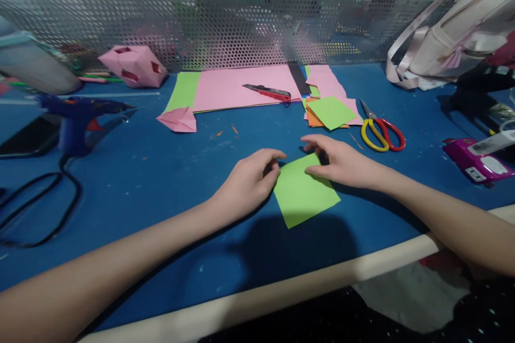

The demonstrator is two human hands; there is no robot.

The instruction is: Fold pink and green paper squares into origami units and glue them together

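A square sheet of green paper [308, 195] lies on the blue table in front of me, turned slightly. At its left edge is my left hand [257, 174], fingers loosely curved and apart, its thumb by the paper's upper left side. My right hand [336, 158] hovers over the upper right corner, thumb and fingers spread, with the thumb over the sheet. Neither hand grips the paper. Beyond them sits a small stack of green and orange paper squares [332, 112]. Scissors [380, 131] with yellow and red handles rest to the right of that stack.
Along the back, a red utility knife [269, 92] lies on pink sheets [237, 86]. A folded pink piece [179, 119] and a pink paper polyhedron [134, 66] are left of centre. A blue glue gun [76, 120] with a looped cord is leftmost; a purple tape dispenser [478, 159] and white bag [454, 27] stand right.
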